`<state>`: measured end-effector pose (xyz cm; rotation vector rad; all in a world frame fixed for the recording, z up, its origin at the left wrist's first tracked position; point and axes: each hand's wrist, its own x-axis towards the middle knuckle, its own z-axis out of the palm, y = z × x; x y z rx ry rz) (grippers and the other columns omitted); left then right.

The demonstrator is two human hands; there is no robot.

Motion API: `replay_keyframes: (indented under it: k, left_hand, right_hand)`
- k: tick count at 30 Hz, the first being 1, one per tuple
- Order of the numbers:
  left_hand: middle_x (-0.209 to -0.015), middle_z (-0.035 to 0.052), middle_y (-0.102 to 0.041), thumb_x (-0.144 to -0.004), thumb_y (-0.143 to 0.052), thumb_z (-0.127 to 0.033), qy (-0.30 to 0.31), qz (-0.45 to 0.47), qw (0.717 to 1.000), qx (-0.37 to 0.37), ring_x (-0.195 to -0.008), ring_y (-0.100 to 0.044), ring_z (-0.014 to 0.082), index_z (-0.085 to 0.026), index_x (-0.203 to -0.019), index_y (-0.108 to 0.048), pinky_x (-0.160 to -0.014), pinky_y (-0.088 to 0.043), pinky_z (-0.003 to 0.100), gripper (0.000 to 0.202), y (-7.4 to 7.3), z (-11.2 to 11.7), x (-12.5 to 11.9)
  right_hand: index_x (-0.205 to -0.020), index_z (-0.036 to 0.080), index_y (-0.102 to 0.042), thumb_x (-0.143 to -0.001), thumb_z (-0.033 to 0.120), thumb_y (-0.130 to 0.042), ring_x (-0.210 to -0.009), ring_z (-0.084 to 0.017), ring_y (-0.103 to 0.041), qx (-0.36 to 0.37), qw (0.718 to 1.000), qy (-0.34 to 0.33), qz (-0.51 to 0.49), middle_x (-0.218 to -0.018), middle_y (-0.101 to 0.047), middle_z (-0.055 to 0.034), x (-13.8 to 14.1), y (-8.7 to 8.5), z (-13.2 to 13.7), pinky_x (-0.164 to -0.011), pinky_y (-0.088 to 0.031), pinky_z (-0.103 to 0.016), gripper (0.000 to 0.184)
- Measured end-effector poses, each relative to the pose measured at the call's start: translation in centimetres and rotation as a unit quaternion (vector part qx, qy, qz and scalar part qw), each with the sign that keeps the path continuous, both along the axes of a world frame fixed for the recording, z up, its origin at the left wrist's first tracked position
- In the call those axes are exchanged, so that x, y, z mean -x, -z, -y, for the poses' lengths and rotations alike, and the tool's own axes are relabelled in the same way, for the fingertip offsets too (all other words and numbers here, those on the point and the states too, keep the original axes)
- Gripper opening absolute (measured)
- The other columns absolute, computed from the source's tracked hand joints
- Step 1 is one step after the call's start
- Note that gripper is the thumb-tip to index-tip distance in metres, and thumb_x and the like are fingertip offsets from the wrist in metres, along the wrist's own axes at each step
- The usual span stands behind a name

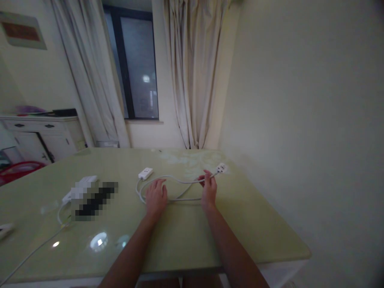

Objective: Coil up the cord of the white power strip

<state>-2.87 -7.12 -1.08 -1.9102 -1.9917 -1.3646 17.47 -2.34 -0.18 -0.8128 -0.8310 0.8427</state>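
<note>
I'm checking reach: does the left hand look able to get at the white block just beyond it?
Probably yes: the left hand is close to the white block, with only cord between.

On the table [264, 232], the front right corner leaves room to pass; before the far edge, the looped cable [186, 199] and white socket [146, 173] obstruct.
</note>
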Motion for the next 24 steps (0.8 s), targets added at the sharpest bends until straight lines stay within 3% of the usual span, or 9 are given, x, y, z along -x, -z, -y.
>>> replay_keyframes:
  k: [3, 5, 7, 9, 13, 16, 20, 24]
  left_hand:
    - [-0.135, 0.0194, -0.057, -0.093, -0.046, -0.024, -0.167, 0.02, 0.985, 0.031, -0.128, -0.048, 0.0374, -0.015, -0.131, -0.059, -0.106, -0.037, 0.055, 0.041, 0.2, -0.4, 2.1]
    - [-0.144, 0.0214, -0.05, -0.092, -0.047, -0.025, -0.228, 0.037, 0.971, 0.058, -0.133, -0.043, 0.04, -0.014, -0.139, -0.053, -0.106, -0.036, 0.057, 0.048, 0.6, -0.6, 3.6]
    - [-0.145, 0.0218, -0.05, -0.092, -0.047, -0.026, -0.237, 0.046, 0.964, 0.108, -0.131, -0.046, 0.0413, -0.016, -0.14, -0.053, -0.104, -0.038, 0.058, 0.05, 1.3, -0.7, 4.8]
    - [-0.138, 0.0201, -0.057, -0.092, -0.046, -0.026, -0.199, 0.032, 0.966, 0.162, -0.127, -0.051, 0.0422, -0.019, -0.132, -0.061, -0.102, -0.04, 0.059, 0.044, 2.2, -0.9, 5.5]
    - [-0.126, 0.0158, -0.066, -0.088, -0.051, -0.023, -0.123, -0.021, 0.978, 0.17, -0.124, -0.053, 0.0415, -0.021, -0.107, -0.073, -0.104, -0.039, 0.059, 0.03, 3.0, -1.4, 6.0]
    - [-0.115, 0.0139, -0.068, -0.079, -0.052, -0.009, -0.077, -0.005, 0.989, 0.129, -0.114, -0.061, 0.0333, -0.02, -0.105, -0.073, -0.107, -0.042, 0.05, 0.036, 2.8, -1.8, 6.1]
    - [-0.122, 0.0148, -0.061, -0.068, -0.055, -0.001, -0.04, 0.158, 0.986, 0.034, -0.11, -0.064, 0.027, -0.018, -0.12, -0.067, -0.1, -0.05, 0.041, 0.055, 2.2, -2.3, 6.1]
    - [-0.117, 0.0147, -0.064, -0.066, -0.067, -0.005, 0.005, 0.37, 0.928, 0.034, -0.111, -0.065, 0.0271, -0.017, -0.123, -0.06, -0.092, -0.055, 0.039, 0.059, 2.0, -2.8, 5.7]
  right_hand:
    - [-0.124, 0.012, -0.064, -0.093, 0.052, -0.053, -0.08, -0.017, -0.064, -0.044, 0.985, 0.159, 0.048, -0.085, -0.066, -0.0061, -2.0, -0.9, 0.0, -0.079, -0.053, -0.032, 0.051]
    - [-0.129, 0.012, -0.062, -0.096, 0.049, -0.048, -0.087, -0.019, -0.065, -0.068, 0.964, 0.236, 0.102, -0.095, -0.069, -0.0102, -3.3, -1.5, 0.2, -0.085, -0.052, -0.035, 0.051]
    - [-0.131, 0.012, -0.062, -0.098, 0.046, -0.046, -0.095, -0.021, -0.066, -0.093, 0.942, 0.28, 0.16, -0.108, -0.069, -0.0145, -4.3, -1.8, 0.5, -0.091, -0.05, -0.038, 0.05]
    - [-0.13, 0.012, -0.064, -0.1, 0.042, -0.044, -0.099, -0.022, -0.066, -0.116, 0.924, 0.293, 0.216, -0.115, -0.069, -0.0165, -4.9, -1.6, 0.6, -0.096, -0.049, -0.04, 0.047]
    - [-0.122, 0.017, -0.07, -0.098, 0.033, -0.046, -0.102, -0.024, -0.065, -0.158, 0.902, 0.228, 0.332, -0.11, -0.071, -0.0139, -4.5, -0.8, 0.9, -0.095, -0.049, -0.041, 0.038]
    - [-0.118, 0.021, -0.072, -0.095, 0.026, -0.049, -0.097, -0.024, -0.065, -0.174, 0.872, 0.13, 0.439, -0.1, -0.073, -0.0104, -3.3, -0.3, 1.3, -0.093, -0.048, -0.039, 0.033]
    - [-0.121, 0.024, -0.069, -0.095, 0.018, -0.044, -0.097, -0.021, -0.068, -0.114, 0.836, 0.012, 0.536, -0.103, -0.076, -0.0074, -1.3, 0.0, 2.0, -0.088, -0.048, -0.032, 0.037]
    - [-0.12, 0.03, -0.068, -0.098, 0.021, -0.046, -0.085, -0.02, -0.071, -0.045, 0.78, -0.064, 0.621, -0.098, -0.078, -0.0035, 0.4, 0.2, 2.8, -0.075, -0.046, -0.026, 0.033]
